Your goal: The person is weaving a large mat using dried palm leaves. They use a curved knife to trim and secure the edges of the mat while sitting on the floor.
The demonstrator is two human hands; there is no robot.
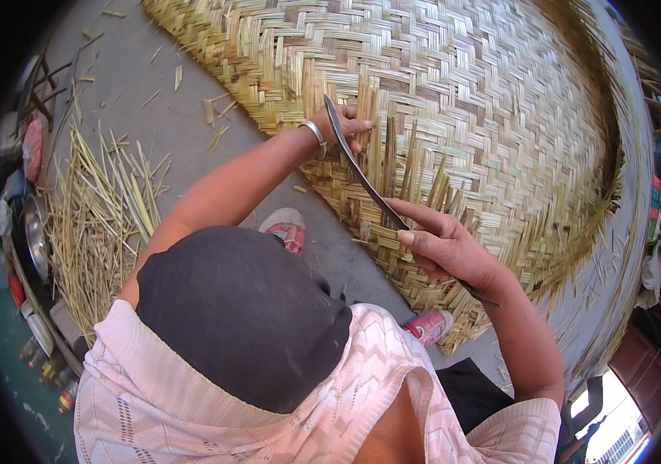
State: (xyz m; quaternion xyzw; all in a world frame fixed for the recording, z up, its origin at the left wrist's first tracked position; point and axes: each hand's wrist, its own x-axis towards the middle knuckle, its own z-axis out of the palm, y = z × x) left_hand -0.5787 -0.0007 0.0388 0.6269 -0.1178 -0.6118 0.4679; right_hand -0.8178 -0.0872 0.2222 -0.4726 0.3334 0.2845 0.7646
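Observation:
A large woven straw mat [485,85] lies on the ground, with loose upright strip ends along its near edge. My right hand [445,249] is closed around the handle of a long, dark, curved blade [361,174]. The blade runs up and to the left across the loose strips. My left hand [350,126], with a metal bangle on the wrist, presses on the strips beside the blade's tip. A head under a dark cloth [245,317] and pale patterned shoulders fill the lower middle of the view.
A heap of loose straw strips [102,224] lies on the grey concrete floor [152,93] to the left. Metal bowls [36,232] and small bottles line the far left edge. Two pink shoes [288,228] sit by the mat's edge. A cloth [655,271] hangs at the right.

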